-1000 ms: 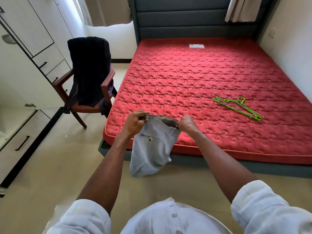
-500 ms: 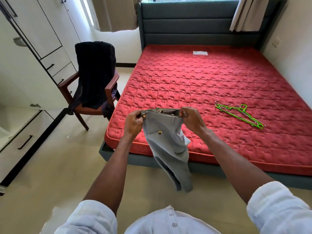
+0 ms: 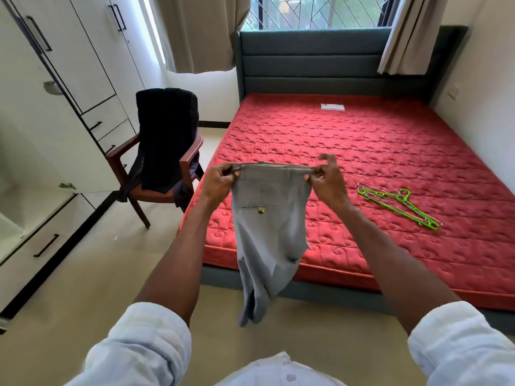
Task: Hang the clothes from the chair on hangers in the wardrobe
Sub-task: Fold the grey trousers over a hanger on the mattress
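Observation:
I hold grey trousers (image 3: 269,232) up by the waistband in front of me, legs hanging down over the bed's near edge. My left hand (image 3: 218,182) grips the left end of the waistband, my right hand (image 3: 327,181) pinches the right end with some fingers lifted. A back pocket with a brass button faces me. Dark clothes (image 3: 164,140) hang over the back of the wooden chair (image 3: 192,160) at the left. Green and clear hangers (image 3: 398,206) lie on the red mattress (image 3: 362,151) to the right of my hands. The white wardrobe (image 3: 64,79) stands along the left wall.
The bed fills the right half of the room, its grey headboard (image 3: 312,62) under a window with curtains. A small white paper (image 3: 332,107) lies near the head of the mattress. Wardrobe drawers (image 3: 44,243) jut out at lower left. Beige floor lies between chair, wardrobe and me.
My hands have raised the trousers and pulled the waistband wider and flat. The legs have swung down to hang straight. My view has tilted up, bringing the window in.

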